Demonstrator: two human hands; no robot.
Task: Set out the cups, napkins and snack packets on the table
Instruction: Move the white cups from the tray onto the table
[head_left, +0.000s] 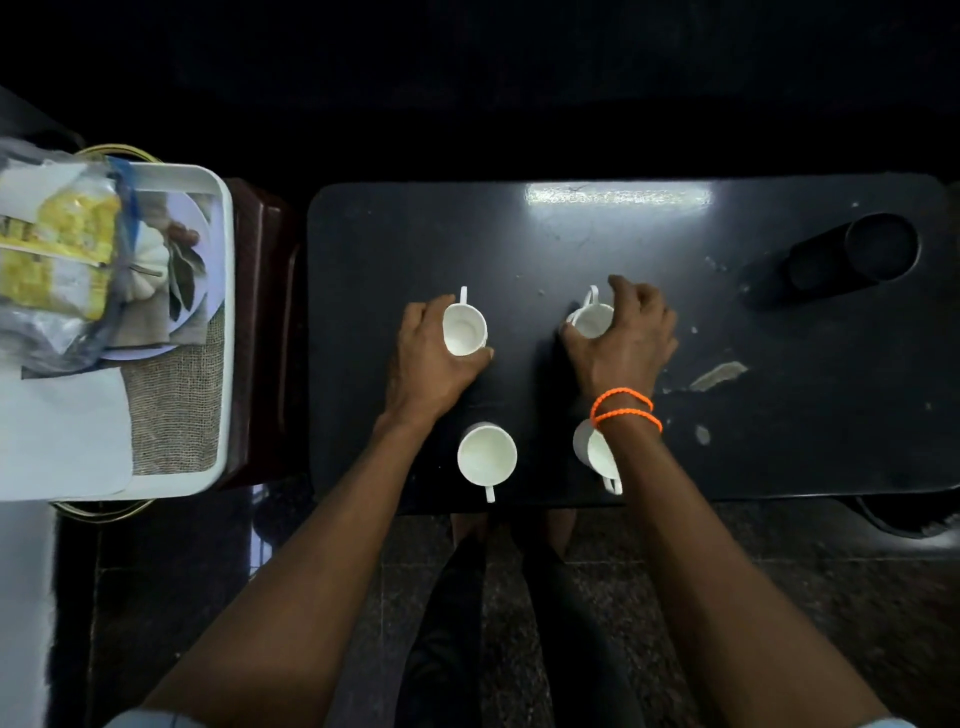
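Observation:
Several white cups stand on the dark table (623, 249). My left hand (431, 358) grips the far left cup (464, 330) round its side, handle pointing away. My right hand (626, 338) grips the far right cup (592, 318) from above, partly covering it. Nearer me stand a cup (487, 456) with its handle towards me and another cup (597, 452) half hidden under my right wrist. On the white tray (226, 291) at the left lie yellow snack packets in a clear bag (57, 249) and napkins (62, 436).
A black cylindrical holder (878, 249) lies at the table's far right. Scuffs and peeled patches mark the tabletop to the right of my hand. The tray also holds a plate (200, 223) and a burlap mat (176, 415). A dark wooden stand sits between tray and table.

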